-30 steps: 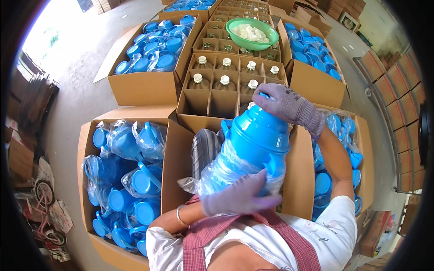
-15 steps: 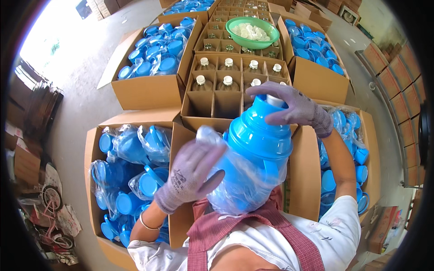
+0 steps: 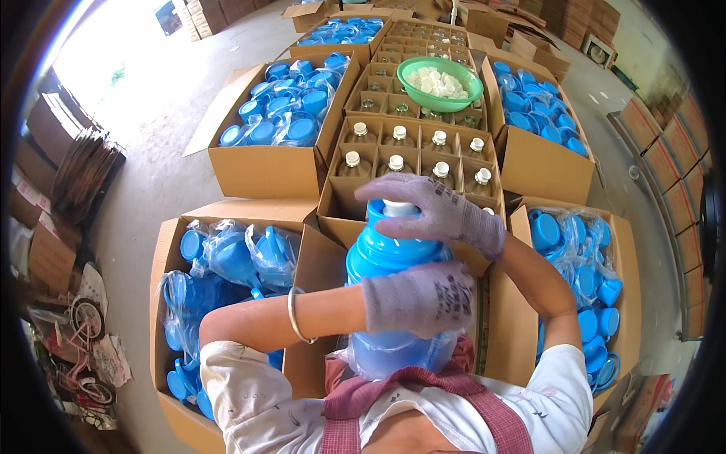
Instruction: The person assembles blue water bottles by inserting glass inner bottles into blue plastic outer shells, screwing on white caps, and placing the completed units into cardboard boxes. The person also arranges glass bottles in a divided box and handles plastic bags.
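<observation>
A blue plastic thermos flask [image 3: 374, 257] stands upright against my front, its lower part in clear plastic film [image 3: 367, 359]. A white stopper [image 3: 399, 207] sits in its neck. My gloved right hand [image 3: 442, 208] curves over the top, thumb and fingers around the neck and stopper. Lower down, my gloved left hand [image 3: 423, 299] reaches across the flask's body and is closed against its right side; its fingertips are partly hidden. Just beyond is a divided carton [image 3: 333, 204] of glass bottles with white caps [image 3: 395, 163].
Open cartons of film-wrapped blue flask parts stand at left [image 3: 227, 257], right [image 3: 586, 265], far left [image 3: 287, 98] and far right [image 3: 537, 98]. A green basin [image 3: 476, 83] of white caps rests on the divided cartons. A pink bicycle [image 3: 83, 340] stands at the left.
My left hand has gone from beside the flask to across its body, closing on it. My right hand stays at the neck. The flask has shifted left and stands straighter.
</observation>
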A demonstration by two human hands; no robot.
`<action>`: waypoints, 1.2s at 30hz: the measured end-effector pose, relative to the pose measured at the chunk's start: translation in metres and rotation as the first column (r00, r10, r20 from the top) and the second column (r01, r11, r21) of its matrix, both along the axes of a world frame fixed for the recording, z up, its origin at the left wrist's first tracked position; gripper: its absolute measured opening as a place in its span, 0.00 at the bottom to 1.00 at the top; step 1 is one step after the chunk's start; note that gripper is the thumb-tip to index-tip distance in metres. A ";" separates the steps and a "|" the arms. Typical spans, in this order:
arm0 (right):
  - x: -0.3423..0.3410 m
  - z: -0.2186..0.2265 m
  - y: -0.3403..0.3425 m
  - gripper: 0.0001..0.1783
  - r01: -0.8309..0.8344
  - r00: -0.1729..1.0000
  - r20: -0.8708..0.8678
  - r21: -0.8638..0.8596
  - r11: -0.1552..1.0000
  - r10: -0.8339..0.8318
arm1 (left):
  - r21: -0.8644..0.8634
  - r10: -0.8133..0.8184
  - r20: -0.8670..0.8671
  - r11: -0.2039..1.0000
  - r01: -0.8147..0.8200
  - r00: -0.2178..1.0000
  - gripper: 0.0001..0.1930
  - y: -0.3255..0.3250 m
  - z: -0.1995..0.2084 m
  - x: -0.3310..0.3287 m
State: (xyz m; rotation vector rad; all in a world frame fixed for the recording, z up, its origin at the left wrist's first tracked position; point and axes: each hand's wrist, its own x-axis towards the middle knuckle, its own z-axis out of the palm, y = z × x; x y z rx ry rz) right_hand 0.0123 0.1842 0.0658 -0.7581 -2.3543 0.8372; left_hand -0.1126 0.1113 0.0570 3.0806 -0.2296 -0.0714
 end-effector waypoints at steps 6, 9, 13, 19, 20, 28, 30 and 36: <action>0.086 -0.019 -0.039 0.23 0.538 0.750 -0.407 -0.085 0.839 -0.522 | -0.324 0.601 0.336 0.797 -0.510 0.725 0.23 0.064 -0.005 -0.092; 0.126 -0.083 -0.094 0.15 0.585 0.685 -0.443 -0.139 0.799 -0.579 | -0.766 0.959 0.026 0.201 -0.611 0.283 0.23 0.059 -0.048 -0.150; 0.124 -0.111 -0.116 0.15 0.469 0.843 -0.285 -0.024 0.883 -0.456 | -0.942 0.938 -0.324 -0.331 0.046 0.122 0.23 0.039 -0.128 -0.150; 0.125 -0.074 -0.093 0.20 0.301 0.933 0.162 0.139 0.943 -0.322 | -0.931 0.913 -0.359 -0.365 -0.004 0.196 0.22 0.039 -0.140 -0.153; 0.126 -0.075 -0.096 0.20 0.382 0.908 0.163 0.064 0.922 -0.387 | -0.931 0.915 -0.359 -0.364 -0.006 0.186 0.22 0.038 -0.139 -0.151; 0.114 -0.049 -0.102 0.17 0.300 0.942 0.122 0.102 0.948 -0.312 | -0.917 0.885 -0.346 -0.389 0.088 0.311 0.18 0.046 -0.161 -0.162; 0.114 -0.035 -0.083 0.17 -0.042 0.947 0.293 0.512 0.858 -0.128 | -0.911 0.869 -0.347 -0.402 0.093 0.353 0.17 0.053 -0.170 -0.167; 0.127 -0.093 -0.087 0.21 0.510 0.833 0.309 -0.105 0.854 -0.459 | -0.894 0.891 -0.393 -0.428 0.131 0.226 0.16 0.047 -0.145 -0.145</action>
